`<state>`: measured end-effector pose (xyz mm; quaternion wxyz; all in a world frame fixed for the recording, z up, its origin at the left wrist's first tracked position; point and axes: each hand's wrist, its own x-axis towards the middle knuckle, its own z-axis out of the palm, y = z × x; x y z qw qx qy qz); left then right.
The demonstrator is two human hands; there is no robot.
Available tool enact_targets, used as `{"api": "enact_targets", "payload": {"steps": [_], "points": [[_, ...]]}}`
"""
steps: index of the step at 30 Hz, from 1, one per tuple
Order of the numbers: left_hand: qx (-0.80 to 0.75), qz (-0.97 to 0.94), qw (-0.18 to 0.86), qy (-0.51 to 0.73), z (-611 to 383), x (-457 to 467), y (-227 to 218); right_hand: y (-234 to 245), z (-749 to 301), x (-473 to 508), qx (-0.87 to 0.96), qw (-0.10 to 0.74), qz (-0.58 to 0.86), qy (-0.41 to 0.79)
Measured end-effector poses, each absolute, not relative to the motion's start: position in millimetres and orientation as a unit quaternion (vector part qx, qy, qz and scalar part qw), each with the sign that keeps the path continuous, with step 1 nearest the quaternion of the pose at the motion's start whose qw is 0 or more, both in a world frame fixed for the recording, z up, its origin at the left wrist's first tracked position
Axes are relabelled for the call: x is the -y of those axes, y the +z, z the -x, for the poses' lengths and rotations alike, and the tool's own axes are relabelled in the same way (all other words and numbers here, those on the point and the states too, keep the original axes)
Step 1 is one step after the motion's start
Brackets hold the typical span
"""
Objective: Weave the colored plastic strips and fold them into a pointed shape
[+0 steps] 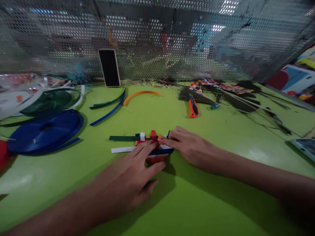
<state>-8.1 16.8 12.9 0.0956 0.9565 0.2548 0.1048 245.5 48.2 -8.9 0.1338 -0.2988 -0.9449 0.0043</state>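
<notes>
Green tabletop [221,203] before mesh wall: a woven strip mat [154,147] is pinned flat between both hands, left hand [133,180] spread with fingertips pressing it, right hand [189,147] pinching its edge, seemingly to keep strips aligned; cutter [193,106] lies beyond.

Fingers of both hands cover much of the small woven piece of coloured plastic strips [154,146]. A red roll [3,154] is cut off at the left edge; shapes behind the perforated metal screen [172,39] stay blurred.
</notes>
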Motion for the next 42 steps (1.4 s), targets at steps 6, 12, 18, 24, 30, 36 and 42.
{"api": "enact_targets", "payload": {"steps": [6,12,18,24,30,36,42], "points": [[-0.254,-0.959,0.075,0.099,7,-16,10,-14,-243,-46,0.945,0.146,0.288,-0.05],[-0.252,-0.959,0.073,0.108,8,-18,7,-8,-242,-42,0.935,0.183,0.301,-0.043],[-0.244,-0.962,0.05,0.114,7,-18,4,30,-235,-50,0.899,0.298,0.319,0.032],[-0.235,-0.958,-0.047,0.155,17,-26,21,46,-213,-82,0.894,0.14,0.402,0.138],[-0.291,-0.939,-0.018,0.182,38,-55,34,43,-199,-83,0.865,0.088,0.467,0.16],[-0.323,-0.926,0.081,0.177,39,-73,11,24,-195,-81,0.855,0.134,0.454,0.211],[-0.327,-0.931,0.076,0.146,35,-72,1,18,-190,-72,0.83,0.155,0.48,0.238]]}}
